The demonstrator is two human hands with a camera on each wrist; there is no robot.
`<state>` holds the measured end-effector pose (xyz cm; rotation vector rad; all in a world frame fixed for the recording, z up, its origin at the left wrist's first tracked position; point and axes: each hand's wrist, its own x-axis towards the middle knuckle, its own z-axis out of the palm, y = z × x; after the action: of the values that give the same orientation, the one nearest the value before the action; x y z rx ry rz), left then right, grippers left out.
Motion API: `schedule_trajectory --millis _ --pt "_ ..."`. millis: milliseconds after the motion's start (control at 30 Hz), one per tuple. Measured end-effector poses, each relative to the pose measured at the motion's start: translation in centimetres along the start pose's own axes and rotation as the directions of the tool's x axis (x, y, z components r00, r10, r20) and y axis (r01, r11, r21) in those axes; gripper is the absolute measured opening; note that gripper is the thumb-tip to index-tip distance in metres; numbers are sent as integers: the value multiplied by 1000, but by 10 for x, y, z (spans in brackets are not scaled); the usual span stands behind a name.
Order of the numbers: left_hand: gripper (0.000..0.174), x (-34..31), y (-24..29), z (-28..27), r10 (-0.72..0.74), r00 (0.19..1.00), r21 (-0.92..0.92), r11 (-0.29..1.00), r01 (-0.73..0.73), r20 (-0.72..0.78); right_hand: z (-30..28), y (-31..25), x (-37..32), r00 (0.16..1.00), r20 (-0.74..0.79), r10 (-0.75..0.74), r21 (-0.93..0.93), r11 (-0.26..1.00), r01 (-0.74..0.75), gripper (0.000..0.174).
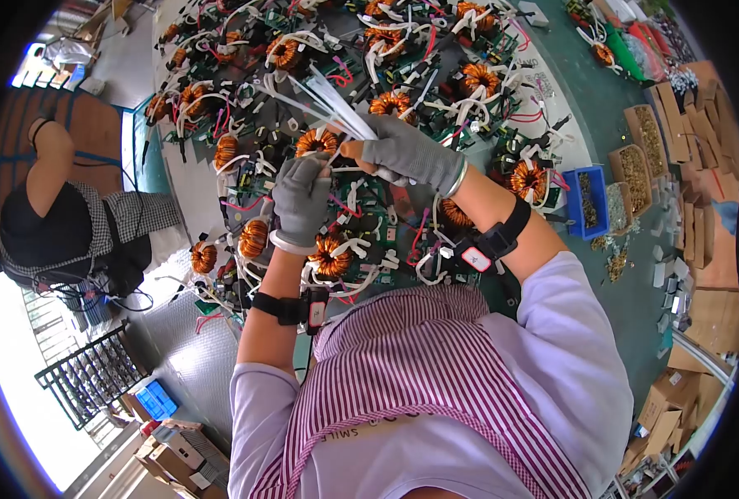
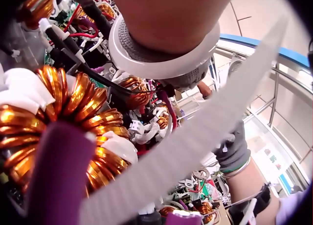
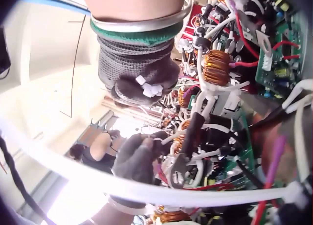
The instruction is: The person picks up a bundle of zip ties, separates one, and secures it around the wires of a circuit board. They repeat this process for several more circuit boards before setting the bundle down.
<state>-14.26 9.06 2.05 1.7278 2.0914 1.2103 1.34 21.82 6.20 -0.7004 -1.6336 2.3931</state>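
Note:
A bundle of white cable ties (image 1: 330,104) fans out from my gloved right hand (image 1: 415,154), which grips it. In the right wrist view the square white heads of the ties (image 3: 150,89) poke out of that fist. My gloved left hand (image 1: 300,200) has its fingers curled, and its fingertips meet the right thumb and fingertips, pinching a thin white cable tie (image 1: 333,158). Both hands are over circuit boards with copper-wound toroid coils; one coil (image 1: 316,143) sits just behind the fingertips, another coil (image 1: 330,256) below the left hand.
Circuit boards with coils and wires crowd the table (image 1: 581,125). At the right stand a blue bin (image 1: 587,202) and cardboard trays (image 1: 634,179) of small parts. Another person (image 1: 62,208) is at the left. A blue crate (image 1: 157,400) lies at lower left.

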Motion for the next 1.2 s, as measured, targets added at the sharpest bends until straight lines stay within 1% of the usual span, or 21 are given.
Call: schedule_trajectory --millis 33,67,100,133,167,267,333,367,433,467,567,667,767,867,900,1000,1033,1067,1100,1133,1200 --pt "11 0 1 0 -8 1000 -5 1000 8 0 1 -8 -3 998 63 20 -86 996 -14 47" --pt "11 0 1 -1 -26 1000 9 1000 26 14 1 -1 2 998 9 -63 -299 952 63 46" --pt "11 0 2 -1 -43 999 22 999 43 26 2 12 11 988 -26 -154 -501 857 121 44" --pt "11 0 3 -2 -62 997 36 998 61 39 5 17 15 968 -39 -249 -681 716 156 43" --pt "11 0 3 -1 -61 998 17 998 60 22 5 17 16 969 -86 -231 -789 609 75 41" --pt "11 -1 3 3 -33 999 -9 999 33 -30 13 16 16 941 -86 -327 -848 520 104 36" --pt "10 1 5 3 16 998 15 1000 -15 -59 16 20 23 891 -86 -445 -886 443 136 34" --pt "10 2 5 3 33 998 49 998 -31 -45 17 21 25 861 -80 -502 -904 401 149 33" --pt "11 4 3 3 67 998 119 991 -64 -17 22 8 24 911 -63 -408 -929 357 96 31" --pt "10 3 2 2 49 999 113 992 -46 -20 24 3 23 932 -56 -358 -940 333 71 31" --pt "12 2 4 3 7 1000 89 996 -5 -26 18 4 27 949 -77 -307 -974 226 -6 31" --pt "16 2 5 4 11 999 58 998 -9 -40 23 7 23 910 -55 -412 -969 243 52 28" --pt "22 1 -10 11 25 997 32 999 -22 -71 34 19 25 814 9 -581 -920 314 235 24" --pt "22 0 -12 12 59 995 82 995 -53 -83 37 21 16 743 -31 -668 -918 314 243 18" --pt "20 0 -8 9 -20 999 79 997 23 -36 34 21 15 764 -74 -641 -900 374 226 21" --pt "13 -7 19 0 130 957 315 948 -43 -261 12 12 18 812 -190 -551 -831 531 165 28" --pt "9 -20 29 -2 -51 956 185 977 108 -290 6 4 8 807 -258 -532 -744 642 186 28" --pt "10 -34 32 -6 -102 985 211 969 129 -136 1 -2 -3 845 -295 -447 -732 674 102 27" --pt "12 -48 31 -11 -153 988 241 960 143 21 -5 -5 -14 908 -225 -354 -708 700 98 26" --pt "15 -57 29 -13 -206 963 275 949 153 174 -7 -5 -23 955 -145 -258 -683 724 92 26" --pt "21 -63 37 -5 -247 933 483 871 95 262 -6 19 -27 952 75 -296 -865 456 210 24"
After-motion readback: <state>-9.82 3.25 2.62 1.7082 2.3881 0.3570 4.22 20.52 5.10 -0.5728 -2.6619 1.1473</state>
